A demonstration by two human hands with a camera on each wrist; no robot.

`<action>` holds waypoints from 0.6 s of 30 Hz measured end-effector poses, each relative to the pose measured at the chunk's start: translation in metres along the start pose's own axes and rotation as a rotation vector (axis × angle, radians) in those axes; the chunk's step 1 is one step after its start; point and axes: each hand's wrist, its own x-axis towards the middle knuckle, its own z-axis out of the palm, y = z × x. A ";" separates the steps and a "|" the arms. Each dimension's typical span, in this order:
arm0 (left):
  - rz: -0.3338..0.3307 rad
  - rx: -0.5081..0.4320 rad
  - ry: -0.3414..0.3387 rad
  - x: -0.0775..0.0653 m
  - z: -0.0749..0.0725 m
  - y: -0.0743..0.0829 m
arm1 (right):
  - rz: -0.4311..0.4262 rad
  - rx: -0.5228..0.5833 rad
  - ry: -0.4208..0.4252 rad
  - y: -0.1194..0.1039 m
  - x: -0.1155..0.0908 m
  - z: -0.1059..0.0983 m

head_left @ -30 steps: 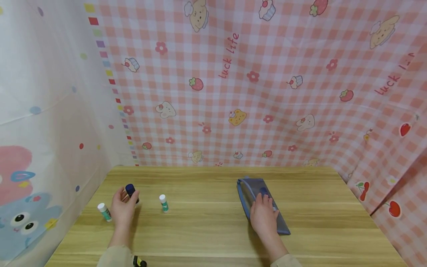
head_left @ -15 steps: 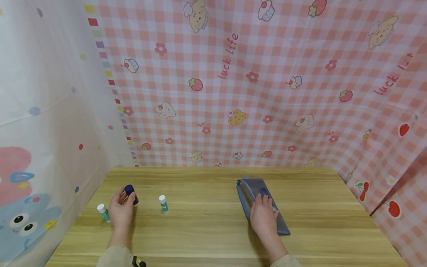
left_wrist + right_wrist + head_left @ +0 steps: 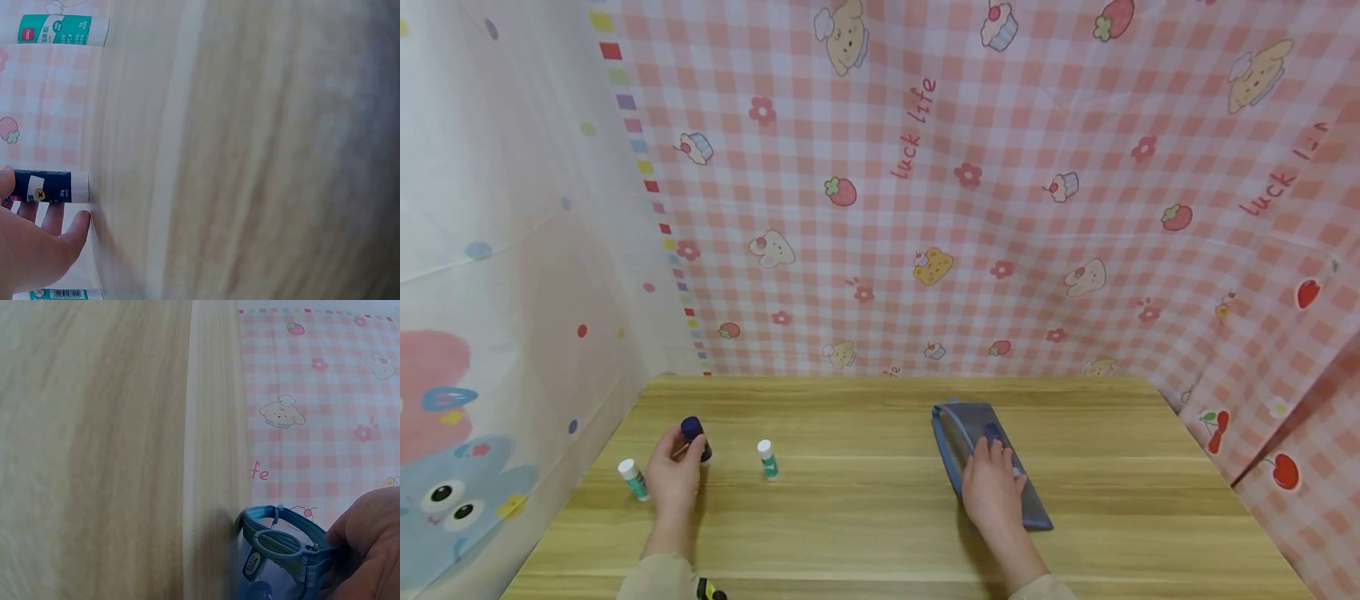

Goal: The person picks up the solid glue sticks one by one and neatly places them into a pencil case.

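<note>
My left hand (image 3: 673,475) grips a dark navy glue stick (image 3: 47,186) between thumb and fingers. It stands nearly upright, its white base right at the table top. Two smaller green glue sticks with white caps stand on either side, one left (image 3: 633,480) and one right (image 3: 767,460) of that hand. At the right, my right hand (image 3: 994,487) lies over a blue-grey mesh pencil case (image 3: 1033,507), fingers spread across its top. In the right wrist view the thumb holds the zip edge, and the mouth gapes. A dark blue item (image 3: 992,432) shows through the mesh.
The wooden table (image 3: 850,517) ends at a pink checked cloth (image 3: 887,250) behind it. A white printed cloth (image 3: 535,292) hangs along the left side. A ring-shaped zip pull (image 3: 278,544) hangs at the case's mouth.
My left hand has brought the navy glue stick slightly lower and more upright, its base now showing at the table. The right hand and pencil case have stayed in place.
</note>
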 end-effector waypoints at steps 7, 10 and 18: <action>0.038 0.060 -0.018 -0.002 0.001 0.002 | 0.004 0.010 0.001 -0.001 0.000 0.000; 0.063 0.073 -0.017 -0.002 0.003 0.003 | 0.006 0.011 -0.003 -0.001 0.000 0.000; 0.078 0.071 -0.038 -0.004 0.004 0.005 | 0.001 0.007 0.000 -0.002 -0.001 -0.001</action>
